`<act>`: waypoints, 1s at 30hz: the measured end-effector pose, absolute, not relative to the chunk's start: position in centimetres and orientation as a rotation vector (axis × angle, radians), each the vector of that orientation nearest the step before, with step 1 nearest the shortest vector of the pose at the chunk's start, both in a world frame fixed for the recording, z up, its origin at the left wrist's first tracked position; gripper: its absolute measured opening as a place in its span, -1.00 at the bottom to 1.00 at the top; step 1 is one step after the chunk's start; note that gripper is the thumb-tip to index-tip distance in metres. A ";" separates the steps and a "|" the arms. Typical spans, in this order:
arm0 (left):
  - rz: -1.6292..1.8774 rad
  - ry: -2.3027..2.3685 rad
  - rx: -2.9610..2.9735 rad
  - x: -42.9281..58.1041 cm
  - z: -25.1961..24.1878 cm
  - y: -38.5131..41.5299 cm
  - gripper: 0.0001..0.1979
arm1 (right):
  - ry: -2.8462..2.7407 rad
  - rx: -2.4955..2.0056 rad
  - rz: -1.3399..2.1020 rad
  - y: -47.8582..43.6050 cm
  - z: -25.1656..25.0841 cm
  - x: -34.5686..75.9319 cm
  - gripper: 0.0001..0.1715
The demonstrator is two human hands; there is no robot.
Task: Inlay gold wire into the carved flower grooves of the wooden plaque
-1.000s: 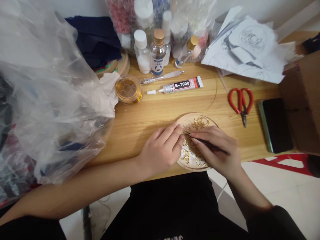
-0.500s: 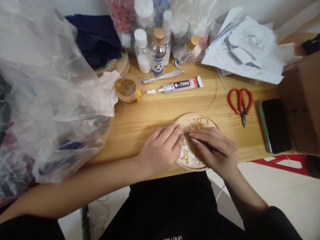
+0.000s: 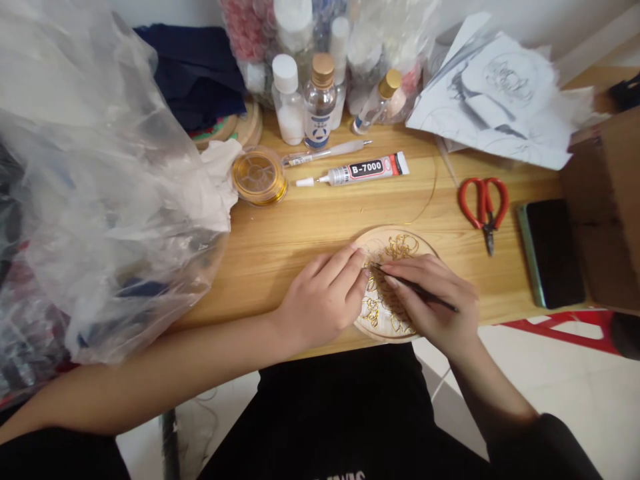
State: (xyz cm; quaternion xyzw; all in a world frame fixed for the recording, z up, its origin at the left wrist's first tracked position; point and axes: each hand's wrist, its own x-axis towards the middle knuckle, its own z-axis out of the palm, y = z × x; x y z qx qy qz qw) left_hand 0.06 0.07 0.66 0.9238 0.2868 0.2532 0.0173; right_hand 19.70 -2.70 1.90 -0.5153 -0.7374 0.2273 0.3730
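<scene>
Head view: the right hand (image 3: 440, 300) has a thin dark tool (image 3: 426, 292) pinched in its fingers, tip down at the gold wirework (image 3: 400, 245) on a round disc (image 3: 387, 233) just right of and below centre, while the left hand (image 3: 325, 297) lies bent over the disc's left side (can't tell if it's gripping anything). Versus half a second ago, basically same pose, with the spool (image 3: 259, 177) and glue tube (image 3: 367, 169) up top just sitting slightly further right in frame.
</scene>
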 end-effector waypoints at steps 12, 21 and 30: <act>0.805 0.923 2.857 0.2 0.7 0.0 -0.84 | -1.835 -1.383 0.672 -2.6 2.7 19.4 -0.73; 0.795 0.924 2.869 0.1 0.7 0.0 -0.83 | -1.808 -1.369 0.596 -2.9 1.9 19.0 -0.71; 0.781 0.922 2.876 0.1 0.6 -0.1 -0.82 | -1.778 -1.390 0.551 -3.2 1.8 19.0 -0.69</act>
